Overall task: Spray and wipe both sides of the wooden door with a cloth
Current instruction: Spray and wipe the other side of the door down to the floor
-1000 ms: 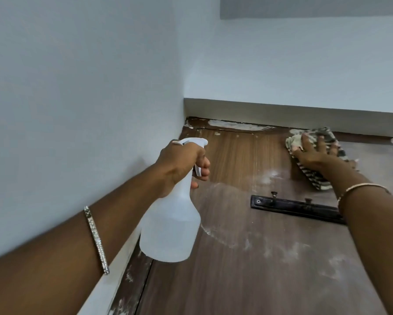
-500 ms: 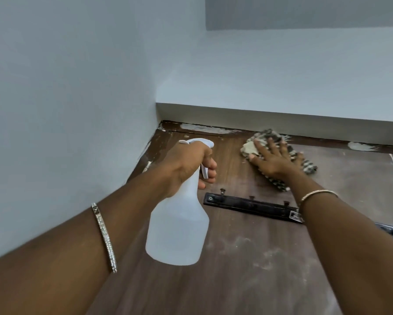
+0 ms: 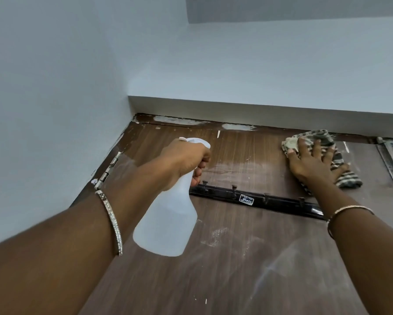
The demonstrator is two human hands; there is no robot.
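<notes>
Pale blue-grey walls framed the brown wood-grain door. The cloudy white plastic spray bottle lay with its long axis running up the door, nozzle aimed at the wood. The left hand gripped its neck, fingers curled. The right hand, fingers spread flat, pressed the rumpled striped cloth near the door's top edge, above a black hook rail.

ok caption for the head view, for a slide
Left hand grips spray bottle; right hand presses cloth against wooden door
</notes>
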